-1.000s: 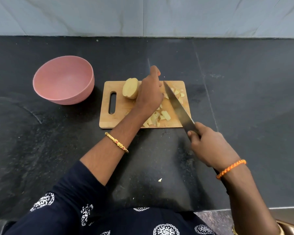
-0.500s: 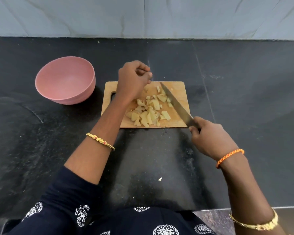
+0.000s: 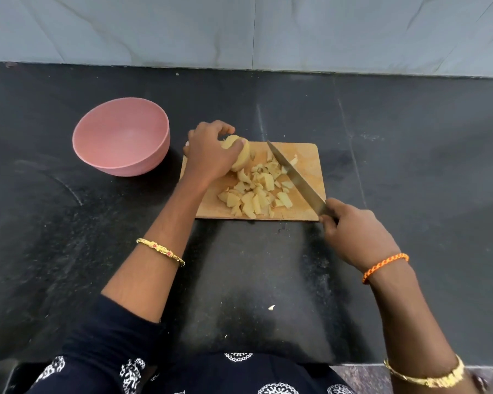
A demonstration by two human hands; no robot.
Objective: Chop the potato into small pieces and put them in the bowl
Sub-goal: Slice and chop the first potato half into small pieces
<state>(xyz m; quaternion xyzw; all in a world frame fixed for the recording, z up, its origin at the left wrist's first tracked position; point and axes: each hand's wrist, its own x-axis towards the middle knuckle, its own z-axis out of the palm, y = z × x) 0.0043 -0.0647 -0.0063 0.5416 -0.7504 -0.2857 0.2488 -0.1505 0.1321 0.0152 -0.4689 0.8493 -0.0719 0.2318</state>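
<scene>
A wooden cutting board (image 3: 310,157) lies on the black counter. My left hand (image 3: 208,155) grips the uncut potato half (image 3: 241,155) at the board's far left corner. A heap of small potato pieces (image 3: 256,191) covers the board's middle. My right hand (image 3: 353,234) holds the knife (image 3: 295,176) by its handle at the board's near right corner; the blade slants across the board, just right of the pieces. The pink bowl (image 3: 121,136) stands left of the board with nothing in it.
One stray potato bit (image 3: 271,307) lies on the black counter (image 3: 410,166) near my body. A grey tiled wall (image 3: 239,29) runs along the counter's far edge. The counter's front edge is close to my torso.
My left hand left the chopped pieces, reached to the board's far left and took hold of the potato half. The knife stayed slanted across the board's right side.
</scene>
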